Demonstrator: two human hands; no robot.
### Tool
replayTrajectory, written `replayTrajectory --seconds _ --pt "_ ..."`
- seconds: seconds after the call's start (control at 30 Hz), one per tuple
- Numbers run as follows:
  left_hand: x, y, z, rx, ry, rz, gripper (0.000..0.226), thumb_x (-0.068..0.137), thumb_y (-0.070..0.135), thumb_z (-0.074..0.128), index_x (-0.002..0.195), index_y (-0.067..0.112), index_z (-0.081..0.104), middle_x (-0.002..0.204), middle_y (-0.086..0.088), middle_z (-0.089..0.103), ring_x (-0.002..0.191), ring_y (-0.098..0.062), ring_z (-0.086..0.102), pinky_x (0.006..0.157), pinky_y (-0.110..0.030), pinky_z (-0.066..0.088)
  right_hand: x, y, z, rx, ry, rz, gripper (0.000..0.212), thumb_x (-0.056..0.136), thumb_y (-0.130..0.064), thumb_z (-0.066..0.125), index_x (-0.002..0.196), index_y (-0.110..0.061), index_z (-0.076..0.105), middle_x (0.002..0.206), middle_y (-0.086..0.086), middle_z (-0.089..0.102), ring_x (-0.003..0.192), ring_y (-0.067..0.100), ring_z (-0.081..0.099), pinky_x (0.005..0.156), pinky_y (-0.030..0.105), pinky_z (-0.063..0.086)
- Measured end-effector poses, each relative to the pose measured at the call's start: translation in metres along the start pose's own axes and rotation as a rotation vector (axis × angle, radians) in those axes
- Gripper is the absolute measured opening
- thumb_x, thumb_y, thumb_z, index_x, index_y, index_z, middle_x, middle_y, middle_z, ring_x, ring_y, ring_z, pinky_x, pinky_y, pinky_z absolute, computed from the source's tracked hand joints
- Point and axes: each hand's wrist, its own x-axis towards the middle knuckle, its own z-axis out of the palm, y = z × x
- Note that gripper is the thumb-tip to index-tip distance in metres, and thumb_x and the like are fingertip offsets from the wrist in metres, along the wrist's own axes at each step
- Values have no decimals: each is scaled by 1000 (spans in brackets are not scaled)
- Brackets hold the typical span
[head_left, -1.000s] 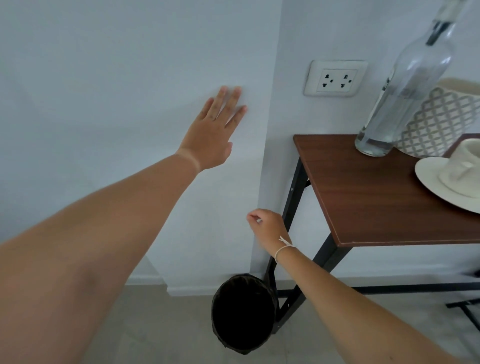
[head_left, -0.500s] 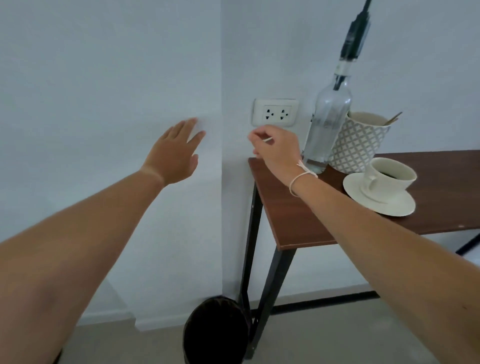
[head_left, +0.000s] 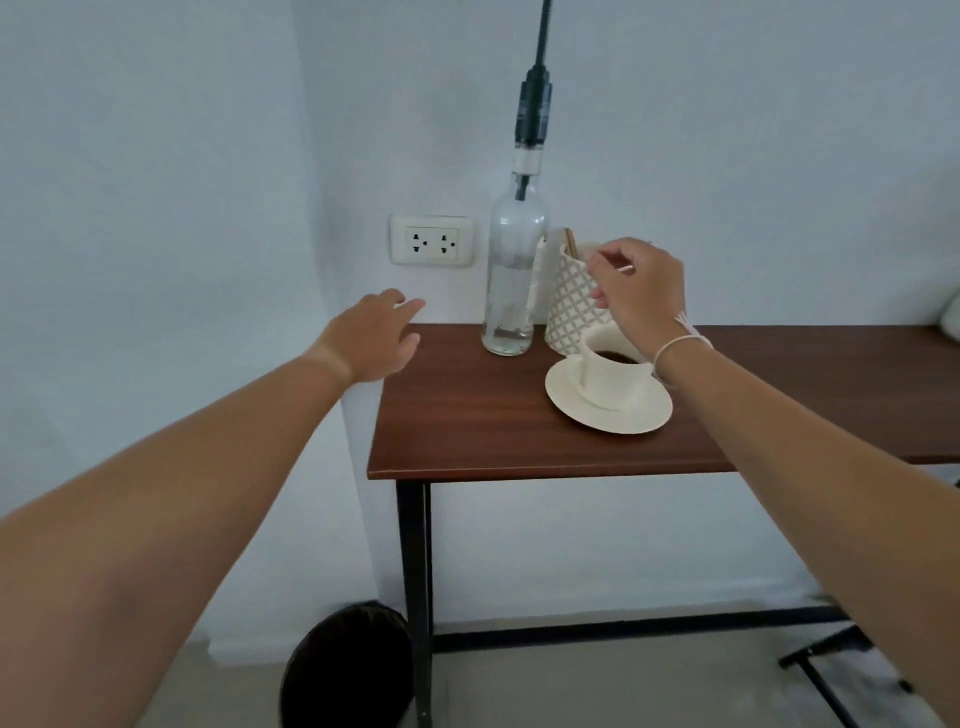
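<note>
My right hand (head_left: 641, 293) pinches a thin pale stick (head_left: 626, 269) above a white cup of dark coffee (head_left: 613, 374), which stands on a white saucer (head_left: 608, 410). Just behind the hand is a white lattice-patterned holder (head_left: 569, 306) with more sticks in it. My left hand (head_left: 376, 338) hovers with relaxed fingers over the left end of the brown table (head_left: 493, 415) and holds nothing.
A clear glass bottle (head_left: 511, 280) with a black rod in its neck stands left of the holder. A double wall socket (head_left: 431, 240) sits behind. A dark round bin (head_left: 345, 670) stands on the floor by the table's black leg (head_left: 415, 597).
The view swung right and up onto the table. My right hand rose from beside the table leg to above the cup. My left hand left the wall and came over the table's corner.
</note>
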Motion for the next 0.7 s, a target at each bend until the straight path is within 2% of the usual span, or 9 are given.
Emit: replayTrajectory --seconds 0.13,0.27,0.37,0.5,0.57,0.63,0.7 --pt "-2 56 12 -119 -51 -39 53 94 33 39 143 16 33 141 -14 43 128 -33 42 105 -44 35 0 45 -48 -21 -22 82 16 86 -25 56 88 -13 68 83 -1 66 79 25 68 73 33 57" --pt "-7 97 28 -183 -131 -103 55 93 39 38 145 22 30 149 -12 35 137 -29 33 111 -42 29 -9 88 -76 -24 -37 202 16 84 -32 55 82 -20 65 82 -1 67 82 25 68 84 44 56" --pt "-9 122 36 -229 -179 -134 55 94 38 39 145 20 30 149 -14 34 138 -28 30 112 -39 25 -20 113 -84 -60 -52 276 23 84 -41 52 82 -21 63 85 3 68 85 26 67 85 46 54" --pt "-6 145 49 -347 -218 -202 56 92 41 44 144 21 33 141 -13 45 131 -26 40 109 -37 31 -36 139 -80 -37 -112 418 25 82 -43 54 82 -21 64 92 6 70 88 26 67 87 45 54" --pt "-2 153 54 -424 -227 -255 58 91 41 46 144 19 35 137 -11 50 127 -23 46 104 -31 32 -39 149 -75 -68 -160 470 32 83 -39 55 82 -10 67 96 11 71 89 29 67 90 44 52" --pt "2 162 58 -492 -241 -298 60 90 41 48 144 17 34 135 -9 52 126 -22 47 102 -26 31 -37 154 -72 -92 -202 496 35 85 -34 56 95 -3 69 103 13 70 88 28 67 89 38 51" --pt "9 169 61 -554 -260 -325 62 90 40 51 144 15 33 135 -7 52 126 -22 46 102 -26 31 -32 153 -70 -61 -267 546 41 86 -32 58 119 -6 61 103 11 68 73 18 64 76 27 49"
